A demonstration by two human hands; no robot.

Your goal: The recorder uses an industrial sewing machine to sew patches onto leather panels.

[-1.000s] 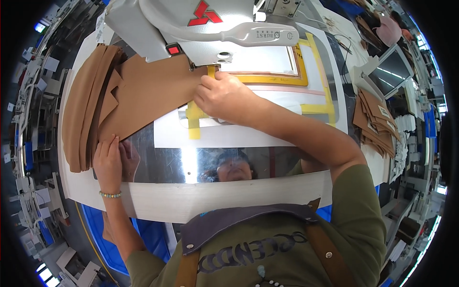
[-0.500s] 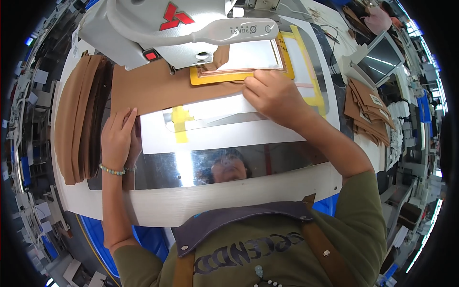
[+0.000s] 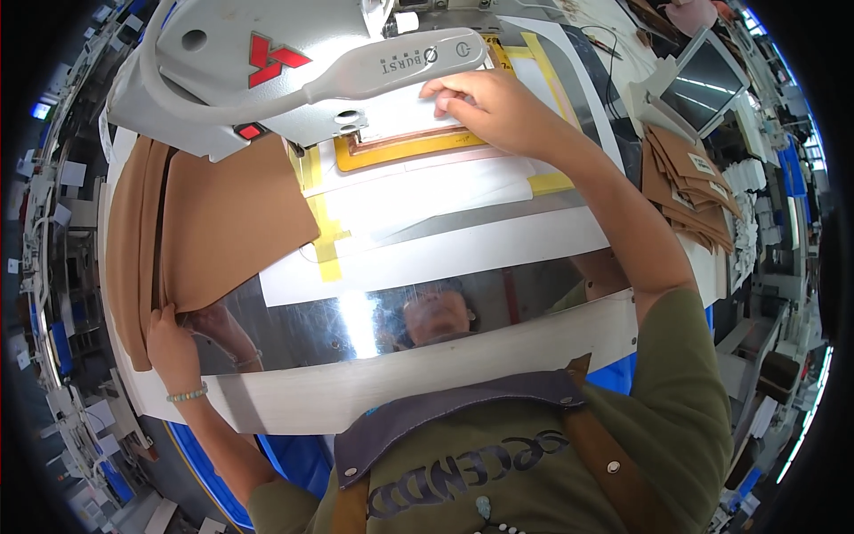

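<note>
Currently, the left hand (image 3: 174, 354) has its fingertips pinched together on the near left corner of a brown fabric panel (image 3: 236, 222). That panel lies on the left side of the table, its far part hidden beneath the white sewing machine head (image 3: 218, 76) and its right corner reaching a strip of yellow tape (image 3: 329, 240) on the white sheet (image 3: 427, 247). Along its left side runs a pile of folded brown fabric (image 3: 132, 258).

Farther to the right, the right hand (image 3: 489, 107) is over the yellow-edged frame (image 3: 400, 151), fingers loosely curled and partly apart, with nothing visible between them; whether it touches the frame cannot be told. A grey lamp (image 3: 400, 64) extends just beyond the fingers. On the near side lies a shiny metal plate (image 3: 311, 334); at the far right, brown fabric pieces (image 3: 676, 191) are stacked near a monitor (image 3: 705, 82).
</note>
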